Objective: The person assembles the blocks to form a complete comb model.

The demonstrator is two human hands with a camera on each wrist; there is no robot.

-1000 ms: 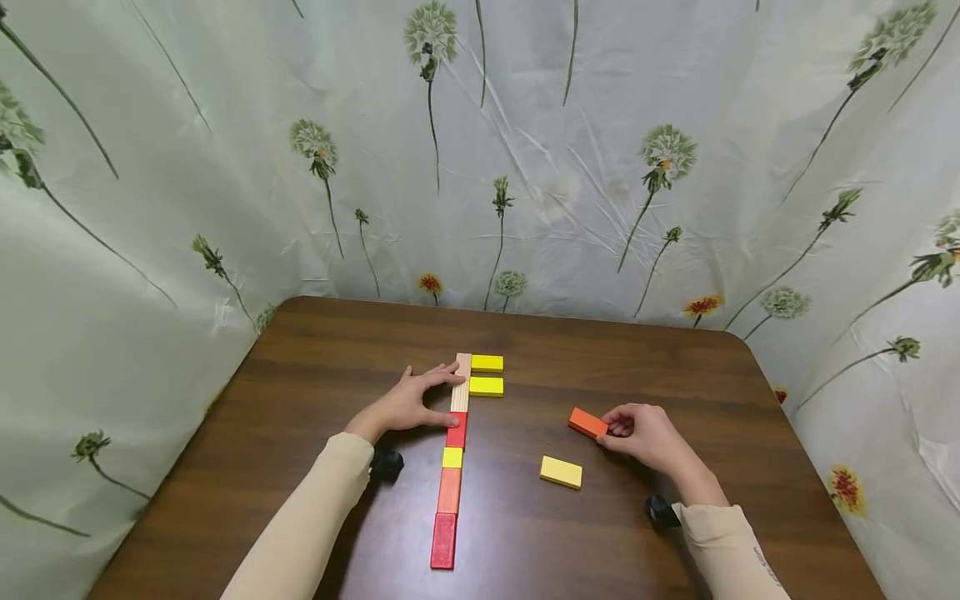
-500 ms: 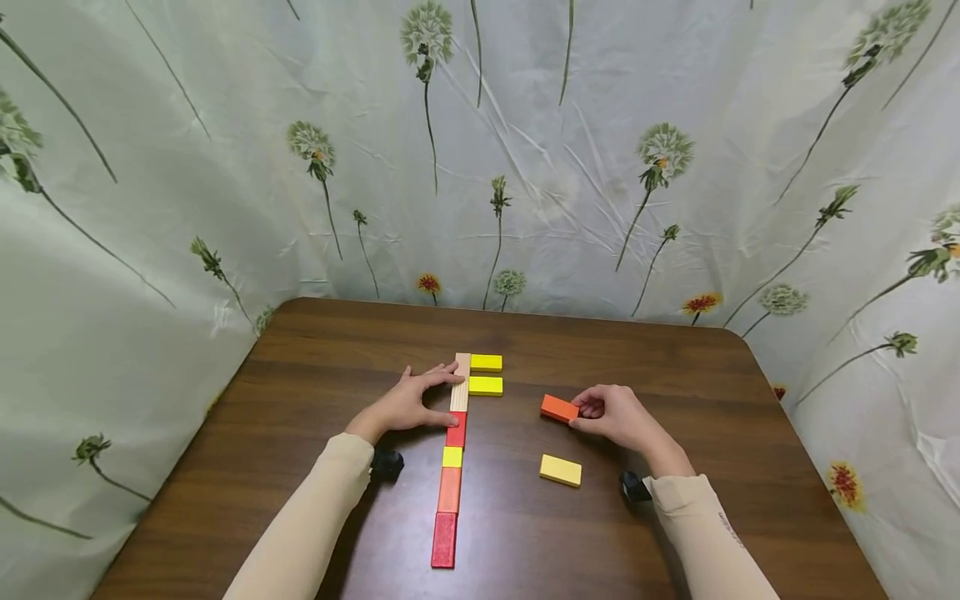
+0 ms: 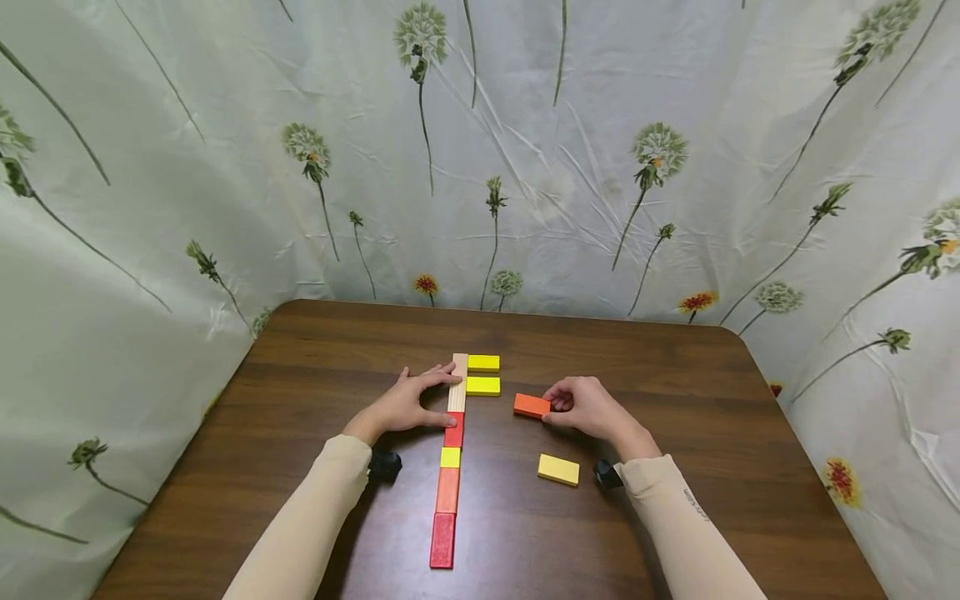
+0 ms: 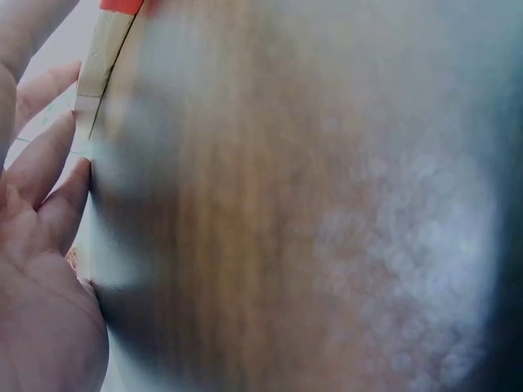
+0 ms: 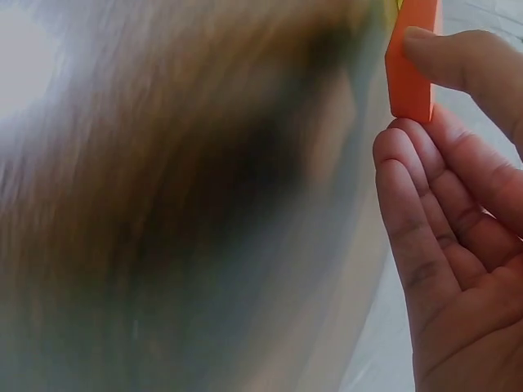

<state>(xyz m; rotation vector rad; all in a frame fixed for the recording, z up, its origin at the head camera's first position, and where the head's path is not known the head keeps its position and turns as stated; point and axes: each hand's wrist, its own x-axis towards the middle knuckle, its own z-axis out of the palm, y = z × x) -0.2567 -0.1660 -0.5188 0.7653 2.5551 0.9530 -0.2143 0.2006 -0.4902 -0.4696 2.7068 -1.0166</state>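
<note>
In the head view my right hand [image 3: 592, 408] pinches an orange block [image 3: 529, 406] by its right end, thumb against fingers; the right wrist view shows the thumb on the block's [image 5: 410, 77] broad face. My left hand [image 3: 405, 406] rests along a straight column of blocks, its fingers spread. The index finger touches the plain wood section [image 3: 457, 398], and the thumb lies at the red block [image 3: 453, 437]. Below these come a small yellow block [image 3: 450, 457], an orange block [image 3: 447, 490] and a dark red block [image 3: 442, 542].
Two bright yellow blocks, a far one [image 3: 483, 363] and a nearer one [image 3: 483, 387], jut rightward from the column's top. A pale yellow block [image 3: 558, 470] lies alone on the brown wooden table [image 3: 360, 333]. Behind the table hangs a flower-patterned curtain [image 3: 555, 192].
My right hand has carried the orange block leftward and slightly away from me, closer to the two yellow blocks, and the block has turned more level. The left hand has stayed in place.
</note>
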